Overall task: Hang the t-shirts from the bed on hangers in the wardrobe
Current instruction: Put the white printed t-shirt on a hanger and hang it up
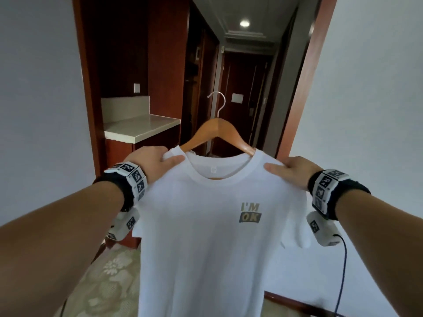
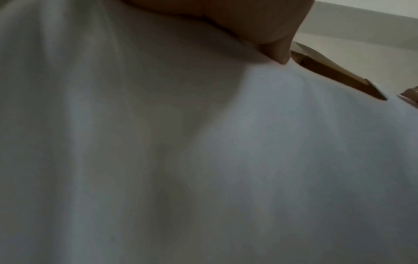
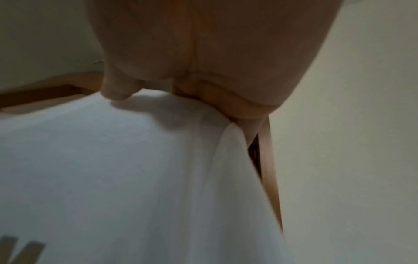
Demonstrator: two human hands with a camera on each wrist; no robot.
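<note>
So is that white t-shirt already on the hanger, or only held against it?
On it: the hanger runs through the t-shirt's neck, its hook free above.

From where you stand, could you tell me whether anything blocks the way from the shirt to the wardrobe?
Nothing visible does. Both hands, left and right, hold the shirt on its hanger; the corridor beyond looks open.

beige countertop (image 1: pixel 142 129) left, ceiling light (image 1: pixel 244 23), floral carpet (image 1: pixel 109 277), dark corridor door (image 1: pixel 238 110)
</note>
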